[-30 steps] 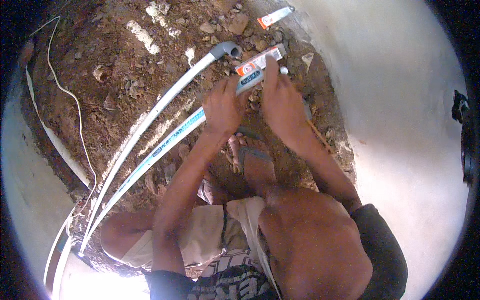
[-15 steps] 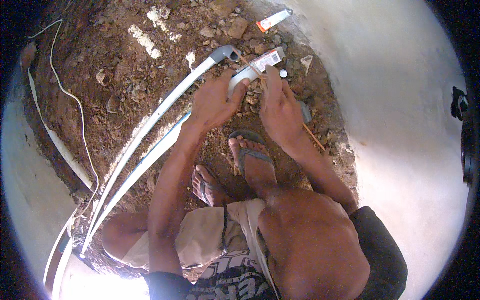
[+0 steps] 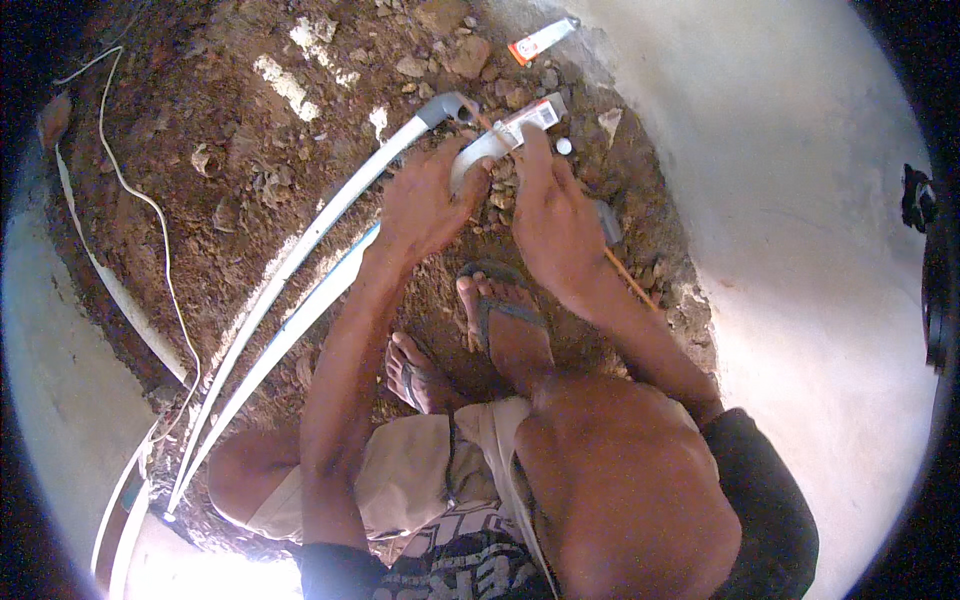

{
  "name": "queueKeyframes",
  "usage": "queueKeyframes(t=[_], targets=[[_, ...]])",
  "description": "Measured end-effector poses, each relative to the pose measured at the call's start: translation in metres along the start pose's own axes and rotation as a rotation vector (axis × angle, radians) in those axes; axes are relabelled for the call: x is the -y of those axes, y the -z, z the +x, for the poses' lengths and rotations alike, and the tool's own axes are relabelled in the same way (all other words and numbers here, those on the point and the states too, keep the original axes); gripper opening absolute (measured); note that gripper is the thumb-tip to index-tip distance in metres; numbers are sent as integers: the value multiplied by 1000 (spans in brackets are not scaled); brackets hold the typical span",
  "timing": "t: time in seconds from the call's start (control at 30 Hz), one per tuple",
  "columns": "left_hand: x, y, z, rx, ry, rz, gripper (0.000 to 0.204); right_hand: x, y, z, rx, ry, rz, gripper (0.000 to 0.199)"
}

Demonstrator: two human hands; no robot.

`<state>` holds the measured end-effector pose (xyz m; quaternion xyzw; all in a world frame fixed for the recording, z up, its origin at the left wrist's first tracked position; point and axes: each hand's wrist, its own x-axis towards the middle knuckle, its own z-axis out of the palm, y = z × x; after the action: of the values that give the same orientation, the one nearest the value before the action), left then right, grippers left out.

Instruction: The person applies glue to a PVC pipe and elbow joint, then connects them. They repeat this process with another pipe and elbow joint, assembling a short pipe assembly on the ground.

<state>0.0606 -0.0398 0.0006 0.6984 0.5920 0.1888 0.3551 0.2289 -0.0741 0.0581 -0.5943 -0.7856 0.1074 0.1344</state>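
My left hand (image 3: 425, 200) is closed around a white pipe (image 3: 340, 275) near its far end, thumb along the pipe's side. A long thin brown stick (image 3: 632, 280) passes under my right hand (image 3: 558, 225), whose fingers are closed on it. The stick's far part crosses the pipe's end and reaches toward a grey elbow fitting (image 3: 443, 108). That elbow caps a second white pipe (image 3: 330, 215), lying alongside on the left. Just beyond my right fingertips rests a small white carton (image 3: 535, 113), with a round white cap (image 3: 564, 146) beside it. My palms hide part of the stick.
A white and orange tube (image 3: 542, 40) lies on the rocky soil near the pale wall (image 3: 800, 200). Something grey (image 3: 607, 222) sits beside my right hand. A thin white cable (image 3: 160, 220) and another pipe (image 3: 120, 290) run along the left. My sandaled feet (image 3: 505, 310) are below my hands.
My right hand has shifted slightly left, and the stick with it. My left hand keeps its hold on the pipe. The whole view has moved a little.
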Motion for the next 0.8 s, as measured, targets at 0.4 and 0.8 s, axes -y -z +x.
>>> queueKeyframes(t=[0.4,0.8], targets=[[-11,-7,-10,-174,-124,138,39,24,10,-8,200,-88,-12,55],[-2,5,1,-132,-137,-147,36,-8,7,7,-34,-151,5,50]])
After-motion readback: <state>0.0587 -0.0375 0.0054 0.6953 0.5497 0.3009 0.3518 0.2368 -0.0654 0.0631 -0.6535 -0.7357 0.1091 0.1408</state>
